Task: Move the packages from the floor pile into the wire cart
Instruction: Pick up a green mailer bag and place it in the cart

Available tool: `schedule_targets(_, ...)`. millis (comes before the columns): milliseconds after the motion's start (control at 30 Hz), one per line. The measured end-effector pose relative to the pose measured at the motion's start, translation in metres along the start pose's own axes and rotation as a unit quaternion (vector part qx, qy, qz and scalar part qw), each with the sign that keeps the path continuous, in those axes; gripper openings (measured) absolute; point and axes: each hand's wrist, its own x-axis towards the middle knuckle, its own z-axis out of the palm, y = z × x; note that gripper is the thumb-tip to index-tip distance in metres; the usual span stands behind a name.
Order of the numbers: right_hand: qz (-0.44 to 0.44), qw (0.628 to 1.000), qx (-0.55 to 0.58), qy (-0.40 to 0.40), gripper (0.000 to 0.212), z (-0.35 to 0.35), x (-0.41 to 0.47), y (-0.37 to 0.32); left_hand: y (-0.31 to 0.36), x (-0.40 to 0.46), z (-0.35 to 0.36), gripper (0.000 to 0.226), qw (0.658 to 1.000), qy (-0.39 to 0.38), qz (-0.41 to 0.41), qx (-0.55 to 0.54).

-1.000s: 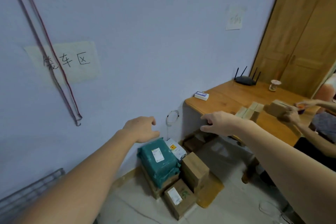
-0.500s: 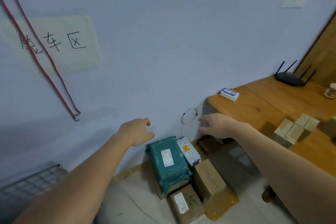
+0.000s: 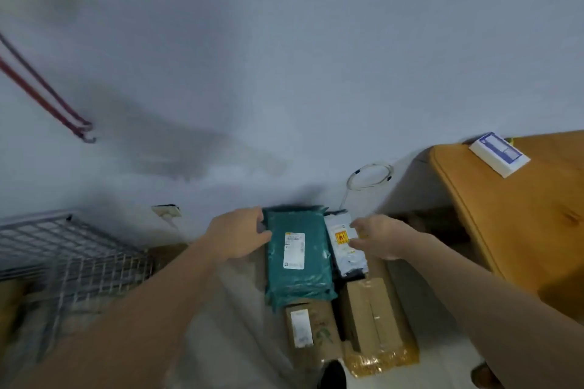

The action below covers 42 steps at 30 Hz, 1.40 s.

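Two hands reaching at floor pile by wall. Left hand touching teal bag's left edge, fingers loosely curled, not gripping. Right hand hovering over white pouch, loose, holding nothing. Bag looking soft, slick, probably light; gripping both side edges seems safest. Cart waiting left.

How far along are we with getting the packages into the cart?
Done: nothing visibly; the wire cart shows no package, though blurred. In hand: left hand touches the green package, right hand reaches the white package; neither lifted. Left: those and the cardboard boxes.
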Motion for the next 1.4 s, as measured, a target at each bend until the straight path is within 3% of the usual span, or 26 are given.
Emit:
schedule_targets(167,-0.005,0.997,0.034,-0.067,0.064,0.076,0.128,0.036,-0.009,0.094,0.100,0.042,0.996,-0.051,-0.052,-0.060)
schedule_targets(300,0.049,0.983,0.161,-0.068,0.065,0.157,0.218,0.051,-0.025,0.168,0.198,0.044,0.981,-0.091,-0.087,-0.147)
schedule_targets(367,0.079,0.965,0.246,-0.047,0.067,0.199,0.258,0.057,-0.040,0.202,0.252,0.070,0.962,-0.083,-0.129,-0.228)
schedule_targets(433,0.105,0.933,0.342,-0.039,0.074,0.239,0.290,0.060,-0.060,0.227,0.306,0.091,0.929,-0.075,-0.189,-0.309)
schedule_targets(600,0.159,0.779,0.605,-0.041,0.071,0.313,0.329,0.054,-0.070,0.245,0.377,0.080,0.818,-0.130,-0.231,-0.511)
schedule_targets(700,0.176,0.724,0.665,-0.040,0.082,0.332,0.336,0.049,-0.064,0.245,0.388,0.055,0.780,-0.126,-0.237,-0.566)
schedule_targets(833,0.187,0.688,0.700,-0.044,0.055,0.326,0.323,0.042,-0.056,0.234,0.376,0.042,0.762,-0.100,-0.232,-0.596)
schedule_targets(1033,0.198,0.663,0.721,-0.043,0.062,0.270,0.267,0.026,-0.044,0.195,0.311,0.063,0.754,-0.073,-0.210,-0.618)
schedule_targets(1200,0.163,0.687,0.708,-0.024,0.058,0.162,0.169,-0.005,-0.026,0.125,0.183,0.045,0.747,-0.055,-0.184,-0.637)
schedule_targets(1300,0.112,0.702,0.703,-0.006,0.054,0.079,0.089,-0.034,-0.015,0.060,0.092,0.057,0.751,-0.021,-0.155,-0.641)
schedule_targets(1400,0.050,0.725,0.687,-0.008,0.070,0.007,0.018,-0.057,-0.007,-0.004,0.018,0.070,0.732,0.019,-0.129,-0.669)
